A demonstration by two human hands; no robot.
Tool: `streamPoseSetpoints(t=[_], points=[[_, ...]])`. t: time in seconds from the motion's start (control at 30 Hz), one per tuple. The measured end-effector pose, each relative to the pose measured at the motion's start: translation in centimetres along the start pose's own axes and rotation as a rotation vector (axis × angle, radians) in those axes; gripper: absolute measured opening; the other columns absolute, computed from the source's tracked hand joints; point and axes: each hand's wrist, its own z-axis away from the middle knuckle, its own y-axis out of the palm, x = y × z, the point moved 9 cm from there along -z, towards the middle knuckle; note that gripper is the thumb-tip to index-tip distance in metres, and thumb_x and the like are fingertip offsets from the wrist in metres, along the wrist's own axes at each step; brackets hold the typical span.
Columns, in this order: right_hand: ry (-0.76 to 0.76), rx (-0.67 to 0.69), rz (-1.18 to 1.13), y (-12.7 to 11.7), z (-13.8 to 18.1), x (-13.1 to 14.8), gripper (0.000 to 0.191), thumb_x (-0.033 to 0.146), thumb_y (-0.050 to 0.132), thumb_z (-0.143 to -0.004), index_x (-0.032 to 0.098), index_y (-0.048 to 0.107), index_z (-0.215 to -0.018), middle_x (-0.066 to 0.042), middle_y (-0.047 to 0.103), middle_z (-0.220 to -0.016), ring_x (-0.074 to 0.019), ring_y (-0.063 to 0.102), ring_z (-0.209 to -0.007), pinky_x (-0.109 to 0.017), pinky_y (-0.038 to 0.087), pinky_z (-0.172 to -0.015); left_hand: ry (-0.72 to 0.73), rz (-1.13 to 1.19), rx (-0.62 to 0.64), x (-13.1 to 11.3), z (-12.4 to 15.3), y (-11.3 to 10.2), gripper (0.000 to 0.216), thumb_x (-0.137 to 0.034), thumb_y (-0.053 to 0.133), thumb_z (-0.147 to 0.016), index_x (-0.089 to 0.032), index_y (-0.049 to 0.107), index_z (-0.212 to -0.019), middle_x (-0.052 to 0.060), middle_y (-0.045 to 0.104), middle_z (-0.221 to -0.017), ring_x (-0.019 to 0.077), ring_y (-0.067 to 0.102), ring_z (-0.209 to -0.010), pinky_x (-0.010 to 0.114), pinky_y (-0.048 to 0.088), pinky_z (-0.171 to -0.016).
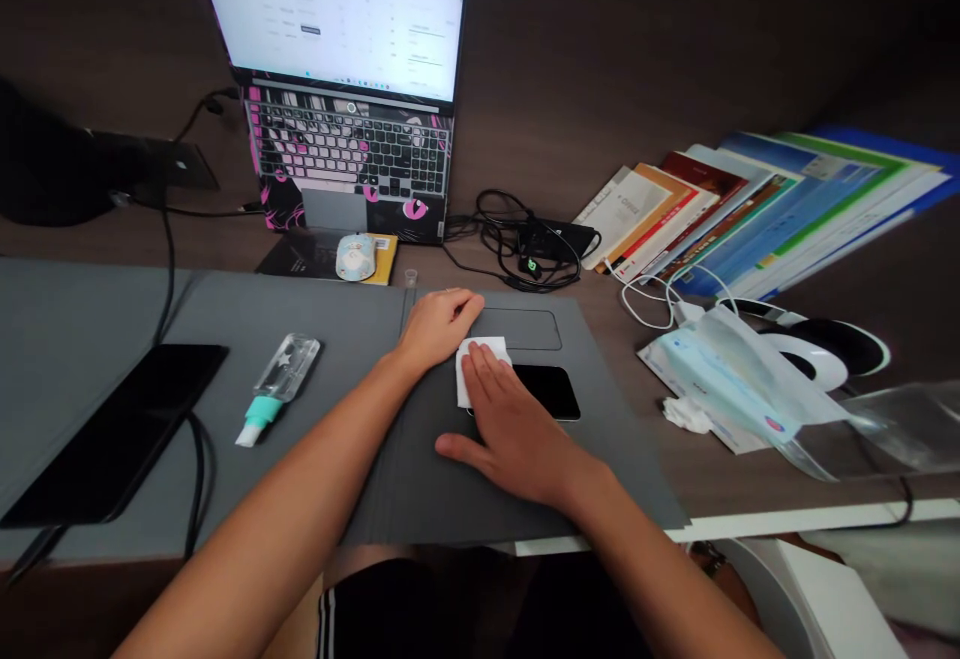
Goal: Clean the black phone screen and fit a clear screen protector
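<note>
My right hand point(510, 424) lies flat with fingers stretched out, pressing a white wipe point(484, 349) onto a black phone point(555, 391) that lies on a grey desk mat point(360, 339). My left hand point(439, 324) rests just beyond it, fingers curled and touching the far edge of the wipe; whether it grips the wipe is unclear. Part of the wipe and the phone's left end are hidden under my right hand.
A small spray bottle point(279, 384) with a teal cap lies left of my arms, beside a black tablet point(112, 434). An open laptop point(349, 89) stands behind. To the right are a wipes packet point(727, 374), crumpled tissue point(686, 414), fanned booklets point(750, 209), and cables with a charger point(551, 239).
</note>
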Motion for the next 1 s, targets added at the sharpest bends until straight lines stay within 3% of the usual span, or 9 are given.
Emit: streamPoseSetpoints(t=[0.1, 0.2, 0.43, 0.57, 0.77, 1.0], points=[[0.001, 0.029, -0.012, 0.0, -0.1, 0.1, 0.101, 0.074, 0.035, -0.097, -0.005, 0.023, -0.157, -0.026, 0.012, -0.166, -0.0355, 0.007, -0.156, -0.05, 0.016, -0.128, -0.003, 0.004, 0.004, 0.1, 0.1, 0.0, 0.038, -0.036, 0.044, -0.103, -0.02, 0.07, -0.079, 0.003, 0.07, -0.077, 0.0195, 0.064, -0.074, 0.031, 0.044, -0.072], [-0.015, 0.015, -0.029, -0.5, 0.7, -0.8, 0.092, 0.07, 0.034, -0.099, 0.0, 0.024, -0.159, -0.022, 0.016, -0.166, -0.0333, 0.009, -0.156, -0.051, 0.019, -0.127, -0.006, 0.006, 0.007, 0.4, 0.2, 0.1, 0.039, -0.037, 0.043, -0.103, -0.02, 0.071, -0.081, 0.003, 0.07, -0.077, 0.0192, 0.064, -0.075, 0.03, 0.044, -0.073], [0.077, -0.01, 0.008, -1.0, 5.0, -6.3, 0.082, 0.061, 0.033, -0.103, 0.007, 0.013, -0.162, -0.019, 0.013, -0.168, -0.0298, 0.009, -0.156, -0.052, 0.021, -0.126, -0.008, -0.011, 0.016, 0.7, 0.2, 0.1, 0.04, -0.039, 0.043, -0.103, -0.02, 0.071, -0.082, 0.004, 0.071, -0.079, 0.0199, 0.064, -0.077, 0.03, 0.043, -0.073], [0.115, -0.023, 0.02, -1.0, 7.3, -7.8, 0.081, 0.059, 0.034, -0.104, 0.013, 0.004, -0.163, -0.016, 0.006, -0.169, -0.0302, 0.007, -0.156, -0.054, 0.021, -0.126, -0.013, -0.021, 0.026, 0.5, 0.1, 0.3, 0.042, -0.039, 0.042, -0.104, -0.019, 0.068, -0.078, 0.003, 0.07, -0.077, 0.02, 0.064, -0.076, 0.03, 0.042, -0.074], [0.146, -0.031, 0.045, -0.7, 9.4, -6.5, 0.089, 0.058, 0.042, -0.102, 0.017, -0.01, -0.162, -0.014, 0.0, -0.169, -0.0328, 0.008, -0.155, -0.055, 0.024, -0.124, -0.012, -0.026, 0.037, 0.2, 0.2, 0.4, 0.041, -0.039, 0.041, -0.104, -0.019, 0.068, -0.079, 0.004, 0.07, -0.078, 0.0201, 0.063, -0.077, 0.029, 0.041, -0.073], [0.171, -0.002, 0.062, 0.1, 8.9, -3.9, 0.097, 0.066, 0.046, -0.097, 0.013, -0.006, -0.161, -0.016, 0.003, -0.168, -0.036, 0.009, -0.155, -0.057, 0.028, -0.123, -0.022, -0.04, 0.048, 0.2, 0.2, 0.5, 0.041, -0.04, 0.042, -0.104, -0.019, 0.067, -0.079, 0.004, 0.07, -0.079, 0.0204, 0.063, -0.078, 0.03, 0.041, -0.074]])
